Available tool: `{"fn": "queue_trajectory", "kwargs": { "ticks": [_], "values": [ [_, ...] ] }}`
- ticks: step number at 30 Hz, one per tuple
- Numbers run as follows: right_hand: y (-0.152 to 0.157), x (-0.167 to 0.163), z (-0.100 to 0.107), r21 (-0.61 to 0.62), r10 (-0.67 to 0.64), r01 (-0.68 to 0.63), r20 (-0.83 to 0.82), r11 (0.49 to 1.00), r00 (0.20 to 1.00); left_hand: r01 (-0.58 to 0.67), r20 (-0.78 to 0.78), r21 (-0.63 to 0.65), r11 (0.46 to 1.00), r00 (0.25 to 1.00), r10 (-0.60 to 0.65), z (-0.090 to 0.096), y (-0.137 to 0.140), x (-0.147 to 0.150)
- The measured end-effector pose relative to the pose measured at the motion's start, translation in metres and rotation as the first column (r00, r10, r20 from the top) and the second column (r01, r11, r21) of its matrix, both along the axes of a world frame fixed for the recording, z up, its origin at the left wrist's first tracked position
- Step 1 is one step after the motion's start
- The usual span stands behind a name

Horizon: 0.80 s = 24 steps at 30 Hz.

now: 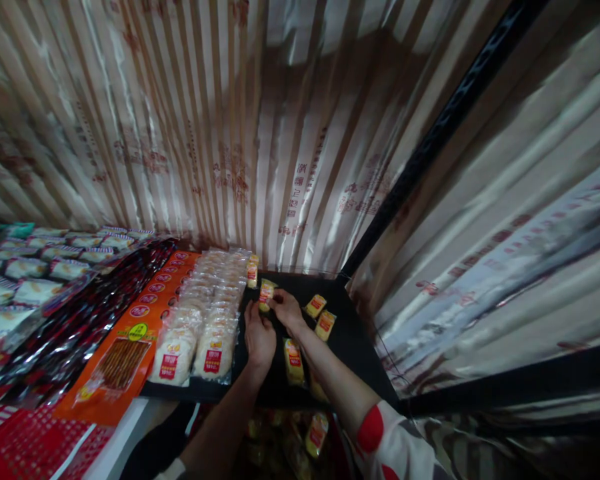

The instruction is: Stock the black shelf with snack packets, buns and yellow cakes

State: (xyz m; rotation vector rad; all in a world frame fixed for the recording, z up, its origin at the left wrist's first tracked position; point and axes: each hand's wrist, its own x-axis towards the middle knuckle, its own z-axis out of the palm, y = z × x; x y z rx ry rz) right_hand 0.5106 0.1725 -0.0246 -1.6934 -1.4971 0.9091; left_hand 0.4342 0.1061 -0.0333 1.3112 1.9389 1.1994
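Observation:
A small yellow snack packet [266, 294] with a red label is held up over the black shelf [347, 360]. My right hand [287, 311] pinches it from the right. On the lower left, my left hand [260, 339] has its fingers and thumb curled about the packet's edge; the exact contact is hard to make out. One like packet [252, 272] stands behind, near the wall. Other yellow packets, such as one [293, 362] beside my right forearm and another [325, 325] farther right, lie loosely on the shelf.
Rows of clear-wrapped rice crackers [213, 333] border the shelf's left part. Beside them are an orange stick-snack bag [120, 353], dark shiny packs [70, 340] and white packets [25, 267]. Below sits a container of yellow packets [317, 433]. A red basket [35, 443] is lower left. Striped sheeting [220, 133] hangs behind.

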Motion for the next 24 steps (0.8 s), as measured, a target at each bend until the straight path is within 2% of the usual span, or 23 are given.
{"fn": "queue_trajectory", "kwargs": {
  "ticks": [5,11,14,18,24],
  "values": [
    [0.02,-0.019,0.003,0.067,0.051,-0.056,0.079,0.996,0.996,0.076,0.032,0.113,0.991,0.996,-0.08,0.002,0.002,0.0],
    [0.036,-0.035,0.0,0.11,0.03,-0.05,0.177,0.993,0.984,0.058,0.038,0.11,0.992,0.997,-0.062,-0.006,0.018,-0.011],
    [0.039,-0.039,-0.001,0.092,0.024,-0.048,0.248,0.995,0.968,0.045,0.055,0.097,0.994,0.997,-0.051,-0.009,0.026,-0.013],
    [0.042,-0.042,0.0,0.062,0.056,-0.084,0.354,0.995,0.933,0.042,0.109,0.156,0.987,0.992,-0.06,-0.014,0.034,-0.013],
    [0.042,-0.043,-0.002,0.037,0.104,-0.127,0.375,0.991,0.921,0.0,0.164,0.227,0.974,0.986,-0.038,-0.022,0.039,-0.015]
  ]
}}
